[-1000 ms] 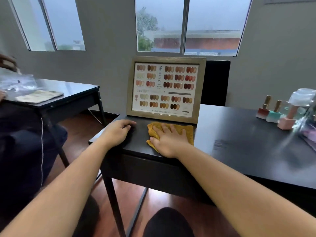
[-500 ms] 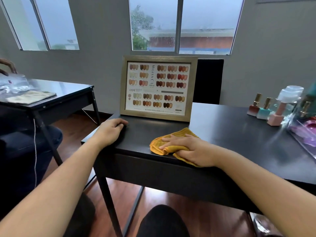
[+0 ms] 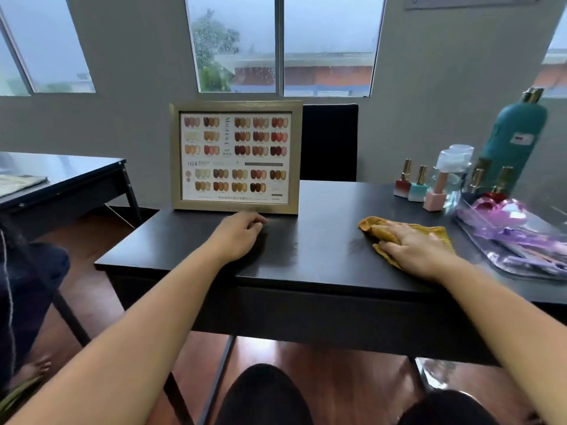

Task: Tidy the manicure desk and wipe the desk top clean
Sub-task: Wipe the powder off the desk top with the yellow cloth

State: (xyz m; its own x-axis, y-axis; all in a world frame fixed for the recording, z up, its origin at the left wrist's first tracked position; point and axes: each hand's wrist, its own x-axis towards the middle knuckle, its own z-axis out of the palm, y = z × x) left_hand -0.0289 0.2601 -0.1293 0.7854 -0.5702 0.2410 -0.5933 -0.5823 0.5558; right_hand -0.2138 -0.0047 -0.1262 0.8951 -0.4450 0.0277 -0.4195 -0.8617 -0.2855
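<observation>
While both forearms reach forward from the bottom edge, the scene from the head camera reads like this:

Desk: the black desk (image 3: 322,240) fills the middle, with a dark front panel and thin metal legs above a brown wooden floor.

Second table: another dark table (image 3: 76,176) stands to the left, apart from the desk, with a pale cloth or paper on its top.

Chair: a black chair back (image 3: 329,142) stands behind the desk, against the grey wall under the window.

Frame: a gold picture frame (image 3: 235,156) with a chart of nail colours stands upright at the back left part of the desk.

Big bottle: a tall teal bottle (image 3: 515,139) with a gold cap stands at the far right, behind the small things.

Tray: a clear tray (image 3: 521,250) with pink and purple tools lies at the right edge of the desk.

Cloth: the yellow cloth (image 3: 429,234) lies flat on the desk top, right of centre, near the tray but not touching it.

Right hand: the right hand (image 3: 414,245) lies palm down on the cloth, fingers spread and pressing, not closed around it.

Left hand: the left hand (image 3: 237,236) rests on the desk just in front of the frame, fingers loosely curled, holding nothing.

Small bottles: three nail polish bottles (image 3: 417,187), red, teal and pink, stand in a row beside a clear jar (image 3: 452,167).
</observation>
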